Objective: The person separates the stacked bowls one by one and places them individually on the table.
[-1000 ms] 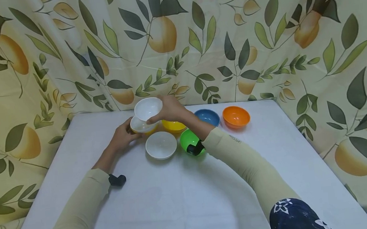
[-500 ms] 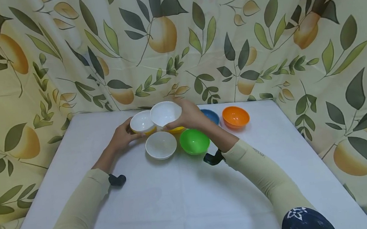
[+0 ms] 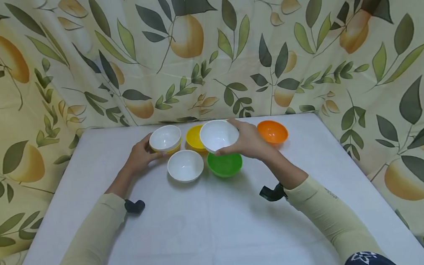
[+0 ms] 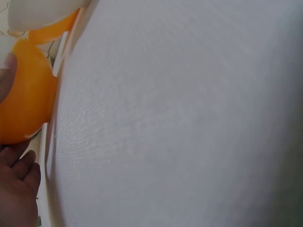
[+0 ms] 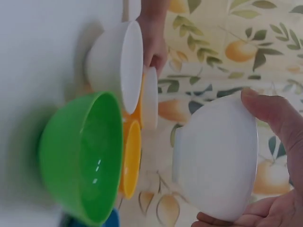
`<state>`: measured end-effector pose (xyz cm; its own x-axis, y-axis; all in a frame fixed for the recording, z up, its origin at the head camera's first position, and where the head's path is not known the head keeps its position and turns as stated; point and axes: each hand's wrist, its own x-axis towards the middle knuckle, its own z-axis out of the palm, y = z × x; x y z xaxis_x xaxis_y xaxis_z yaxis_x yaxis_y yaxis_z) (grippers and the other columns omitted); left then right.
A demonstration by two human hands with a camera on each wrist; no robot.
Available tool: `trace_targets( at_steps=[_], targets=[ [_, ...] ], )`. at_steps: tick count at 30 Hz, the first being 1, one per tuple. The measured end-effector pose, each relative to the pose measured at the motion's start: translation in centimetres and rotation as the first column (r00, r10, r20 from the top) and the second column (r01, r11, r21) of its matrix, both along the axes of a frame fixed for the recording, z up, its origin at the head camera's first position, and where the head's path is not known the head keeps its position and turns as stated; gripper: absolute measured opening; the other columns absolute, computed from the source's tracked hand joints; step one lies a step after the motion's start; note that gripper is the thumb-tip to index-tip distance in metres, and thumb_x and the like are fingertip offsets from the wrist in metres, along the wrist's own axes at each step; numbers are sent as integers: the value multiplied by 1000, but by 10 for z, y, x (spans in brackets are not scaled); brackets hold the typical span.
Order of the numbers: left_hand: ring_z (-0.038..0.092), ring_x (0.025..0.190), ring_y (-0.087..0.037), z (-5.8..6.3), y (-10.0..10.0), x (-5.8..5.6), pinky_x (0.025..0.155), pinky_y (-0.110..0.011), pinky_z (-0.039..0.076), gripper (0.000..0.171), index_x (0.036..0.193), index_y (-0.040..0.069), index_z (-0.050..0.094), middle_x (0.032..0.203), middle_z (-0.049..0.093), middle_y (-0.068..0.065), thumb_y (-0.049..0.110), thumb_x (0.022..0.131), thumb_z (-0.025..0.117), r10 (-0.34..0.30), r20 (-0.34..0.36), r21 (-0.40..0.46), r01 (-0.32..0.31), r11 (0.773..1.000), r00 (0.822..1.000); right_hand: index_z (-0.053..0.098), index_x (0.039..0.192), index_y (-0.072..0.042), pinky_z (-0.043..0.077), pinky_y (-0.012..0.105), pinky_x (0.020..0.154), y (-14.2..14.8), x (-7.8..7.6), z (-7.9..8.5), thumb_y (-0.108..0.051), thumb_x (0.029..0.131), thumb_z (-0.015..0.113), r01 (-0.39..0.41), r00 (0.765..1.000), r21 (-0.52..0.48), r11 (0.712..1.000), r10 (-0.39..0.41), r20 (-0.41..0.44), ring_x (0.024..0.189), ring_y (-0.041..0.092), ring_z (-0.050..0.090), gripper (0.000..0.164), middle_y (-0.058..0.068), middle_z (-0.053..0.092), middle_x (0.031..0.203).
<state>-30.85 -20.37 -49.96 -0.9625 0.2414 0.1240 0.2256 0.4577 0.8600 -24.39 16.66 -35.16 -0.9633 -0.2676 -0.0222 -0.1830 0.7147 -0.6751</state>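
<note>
My right hand [image 3: 249,141] grips a white bowl [image 3: 218,137] by its side and holds it up above the table, over the back of the green bowl [image 3: 225,166]. In the right wrist view the thumb lies at the rim of this white bowl [image 5: 218,156], with fingers on its opposite side. At the back left, my left hand [image 3: 139,157] holds a yellow bowl [image 4: 28,94] between thumb and fingers. Another white bowl [image 3: 165,137] sits nested inside that yellow one. A second yellow bowl [image 3: 194,138] stands just to its right.
A further white bowl [image 3: 185,166] stands in front, left of the green bowl. The orange bowl [image 3: 272,132] is at the back right. A blue bowl [image 5: 112,219] shows only partly in the right wrist view. Behind the white-covered table [image 3: 205,234] hangs a fruit-patterned curtain [image 3: 245,83].
My right hand has carried the white bowl rightward, from above the nested bowls, past the second yellow bowl, to above the green bowl. My left hand has stayed at the yellow bowl.
</note>
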Motion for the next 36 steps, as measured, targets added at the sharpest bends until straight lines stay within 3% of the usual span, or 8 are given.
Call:
trace_targets(
  at_steps=[5, 13, 19, 30, 36],
  targets=[
    [36, 152, -33, 0, -1, -1, 126, -50, 26, 90, 161, 13, 42, 161, 46, -12, 30, 87, 90, -4, 1, 9, 4, 1000, 1000, 44, 156, -1, 58, 56, 97, 25, 8, -7, -41, 73, 97, 40, 999, 7, 999, -40, -4, 122, 41, 58, 106, 21, 58, 144],
    [37, 152, -33, -2, 0, -1, 126, -49, 28, 91, 161, 12, 41, 160, 47, -14, 32, 87, 90, -2, 11, 4, 2, 1000, 1000, 50, 148, 4, 55, 60, 99, 68, 27, -31, -37, 73, 98, 134, 991, -29, 991, -134, 6, 121, 43, 55, 98, 24, 58, 140],
    [37, 151, -34, 0, 1, -1, 125, -50, 28, 91, 160, 10, 42, 160, 47, -15, 32, 86, 90, -8, -6, 4, 8, 1000, 1000, 47, 149, 4, 56, 62, 97, 92, 37, -49, -39, 74, 97, 202, 979, 26, 979, -203, 22, 123, 46, 53, 100, 27, 56, 140],
    [37, 152, -33, -1, -2, 0, 126, -49, 28, 90, 161, 10, 41, 159, 48, -15, 30, 87, 90, 4, -8, -5, -4, 1000, 1000, 37, 156, 2, 54, 62, 100, 106, 38, -79, -40, 75, 97, 270, 956, 72, 960, -276, 101, 127, 47, 50, 108, 29, 51, 145],
    [37, 151, -33, -2, -2, -2, 125, -49, 29, 92, 162, 11, 40, 160, 47, -14, 31, 87, 90, 3, 4, 14, -3, 1000, 1000, 34, 158, 0, 51, 63, 104, 107, 38, -87, -41, 75, 97, 303, 942, 92, 948, -313, 124, 129, 46, 48, 112, 28, 50, 148]
  ],
)
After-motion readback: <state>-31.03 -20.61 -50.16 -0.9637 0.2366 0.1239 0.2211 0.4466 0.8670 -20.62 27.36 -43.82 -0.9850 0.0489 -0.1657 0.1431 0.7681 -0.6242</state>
